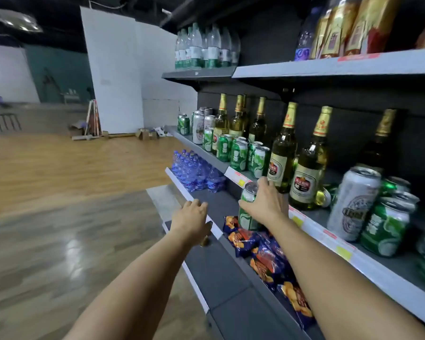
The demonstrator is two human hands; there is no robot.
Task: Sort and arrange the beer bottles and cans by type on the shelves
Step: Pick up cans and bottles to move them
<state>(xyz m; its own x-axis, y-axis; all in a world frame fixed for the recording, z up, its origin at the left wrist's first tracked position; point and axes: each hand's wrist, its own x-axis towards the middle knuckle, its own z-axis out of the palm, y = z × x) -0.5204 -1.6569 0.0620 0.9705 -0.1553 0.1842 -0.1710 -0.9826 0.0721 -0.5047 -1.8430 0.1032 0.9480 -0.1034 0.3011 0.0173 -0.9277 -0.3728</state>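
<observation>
Gripping a green can [247, 207], the right hand [265, 204] nears crowding beer bottles [281, 158]; left hand [190, 218] clenches something gold.

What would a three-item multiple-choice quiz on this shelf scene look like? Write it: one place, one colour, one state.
1. Where do the snack bags lie?
A. top shelf
B. shelf below the beer
C. floor

2. What colour is the can in the right hand?
A. green
B. red
C. blue

3. What is the left hand doing?
A. gripping a tall bottle upright
B. holding a bag
C. fingers resting at a lower shelf's front edge

Answers: 1 B, bags sit under the beer shelf; 2 A, green body; 3 C, fingers lie on the edge.
</observation>
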